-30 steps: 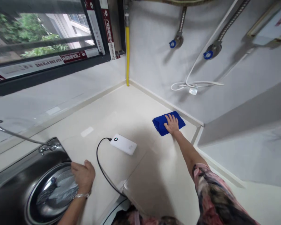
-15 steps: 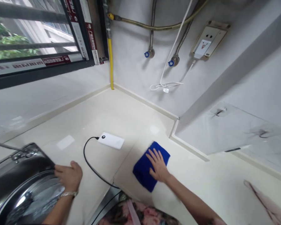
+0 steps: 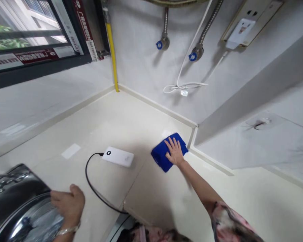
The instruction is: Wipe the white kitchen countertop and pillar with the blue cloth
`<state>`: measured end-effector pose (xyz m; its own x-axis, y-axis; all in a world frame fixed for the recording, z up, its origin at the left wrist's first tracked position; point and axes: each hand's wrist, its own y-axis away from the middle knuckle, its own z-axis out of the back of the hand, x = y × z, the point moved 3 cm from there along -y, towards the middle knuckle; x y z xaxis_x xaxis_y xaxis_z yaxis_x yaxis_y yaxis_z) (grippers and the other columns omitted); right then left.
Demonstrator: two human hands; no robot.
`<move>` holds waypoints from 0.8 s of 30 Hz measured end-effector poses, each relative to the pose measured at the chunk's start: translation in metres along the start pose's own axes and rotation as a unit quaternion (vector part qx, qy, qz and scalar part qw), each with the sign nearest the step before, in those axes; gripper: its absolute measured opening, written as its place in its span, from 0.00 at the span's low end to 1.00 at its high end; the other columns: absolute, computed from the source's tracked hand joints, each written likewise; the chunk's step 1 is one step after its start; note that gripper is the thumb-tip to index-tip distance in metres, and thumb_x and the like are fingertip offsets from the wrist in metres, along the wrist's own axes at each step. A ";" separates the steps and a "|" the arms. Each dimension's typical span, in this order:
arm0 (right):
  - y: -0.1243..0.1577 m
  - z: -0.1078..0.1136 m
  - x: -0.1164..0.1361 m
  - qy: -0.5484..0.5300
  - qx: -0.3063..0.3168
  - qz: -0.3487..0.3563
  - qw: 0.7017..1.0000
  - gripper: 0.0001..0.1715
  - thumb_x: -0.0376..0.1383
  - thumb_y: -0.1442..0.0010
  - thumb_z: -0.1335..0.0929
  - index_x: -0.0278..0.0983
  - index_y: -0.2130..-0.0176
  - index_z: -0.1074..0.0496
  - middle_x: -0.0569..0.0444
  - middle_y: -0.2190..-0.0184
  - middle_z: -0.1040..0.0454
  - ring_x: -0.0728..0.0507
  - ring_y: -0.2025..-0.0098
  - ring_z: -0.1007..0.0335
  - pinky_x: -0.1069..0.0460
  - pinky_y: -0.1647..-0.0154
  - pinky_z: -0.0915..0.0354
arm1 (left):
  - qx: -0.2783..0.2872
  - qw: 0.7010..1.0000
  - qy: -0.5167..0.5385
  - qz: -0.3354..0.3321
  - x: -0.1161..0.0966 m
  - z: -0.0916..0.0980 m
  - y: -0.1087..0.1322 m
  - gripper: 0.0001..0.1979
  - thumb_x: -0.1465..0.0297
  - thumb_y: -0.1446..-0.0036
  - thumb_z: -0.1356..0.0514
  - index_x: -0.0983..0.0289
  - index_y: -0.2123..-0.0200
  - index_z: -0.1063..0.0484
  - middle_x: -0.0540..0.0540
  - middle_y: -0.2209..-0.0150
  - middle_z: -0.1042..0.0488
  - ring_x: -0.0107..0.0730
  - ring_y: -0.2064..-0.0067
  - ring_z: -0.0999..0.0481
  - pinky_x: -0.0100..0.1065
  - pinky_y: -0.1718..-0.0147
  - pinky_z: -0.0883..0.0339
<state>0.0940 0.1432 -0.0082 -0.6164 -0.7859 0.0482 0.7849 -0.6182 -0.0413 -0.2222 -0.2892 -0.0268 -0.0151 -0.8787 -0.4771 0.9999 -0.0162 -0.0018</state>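
Observation:
My right hand [image 3: 175,152] lies flat with spread fingers on a folded blue microfibre cloth [image 3: 159,155], near the back corner of the cream countertop [image 3: 151,188]. My left hand [image 3: 68,205], with a silver bracelet on its wrist, curls over the rim of a round stainless steel sink [image 3: 13,191] at the lower left. Between the hands lies a white power bank [image 3: 118,156], apart from both. Its black cable [image 3: 89,183] curves down towards the counter's front edge. Most of the sink bowl is cut off by the frame.
A yellow gas pipe [image 3: 111,50] runs down the back corner. Blue-handled valves [image 3: 159,44] and a white cord [image 3: 184,86] hang on the wall, below a wall socket [image 3: 249,23]. A window [image 3: 32,33] lies at the upper left, and a patterned sleeve [image 3: 229,222] shows at the lower right.
My right hand and the blue cloth have slid back towards the wall corner, after coming nearer me half a second ago. My left hand stays at the sink rim while the view shifts.

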 end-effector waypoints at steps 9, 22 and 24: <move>-0.152 -0.009 -0.039 0.027 0.022 -0.044 0.998 0.43 0.47 0.33 0.41 0.42 0.24 0.51 0.50 0.22 0.57 0.28 0.22 0.65 0.30 0.25 0.60 | -0.020 1.000 0.011 0.004 -0.003 0.010 0.003 0.38 0.54 0.37 0.49 0.82 0.38 0.43 0.86 0.44 0.33 0.78 0.37 0.33 0.72 0.44 0.36; -0.140 -0.010 -0.002 -0.014 0.011 -0.090 0.996 0.42 0.48 0.32 0.41 0.42 0.24 0.50 0.48 0.22 0.56 0.25 0.22 0.65 0.26 0.26 0.61 | -0.016 0.999 0.003 0.044 -0.005 0.008 0.003 0.37 0.55 0.36 0.49 0.80 0.36 0.46 0.88 0.40 0.37 0.78 0.38 0.32 0.67 0.49 0.32; -0.109 -0.006 0.017 -0.016 0.013 -0.055 0.998 0.42 0.47 0.33 0.40 0.43 0.24 0.49 0.50 0.22 0.57 0.27 0.22 0.66 0.28 0.25 0.63 | -0.012 0.999 -0.003 0.046 -0.006 0.007 0.002 0.37 0.55 0.35 0.50 0.81 0.35 0.48 0.90 0.40 0.38 0.78 0.38 0.32 0.67 0.50 0.31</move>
<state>-0.0026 0.1975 -0.0090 -0.6971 -0.7122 0.0825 0.7141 -0.7000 -0.0084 -0.2197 -0.2877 -0.0176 0.0765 -0.8784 -0.4718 0.9969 0.0757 0.0207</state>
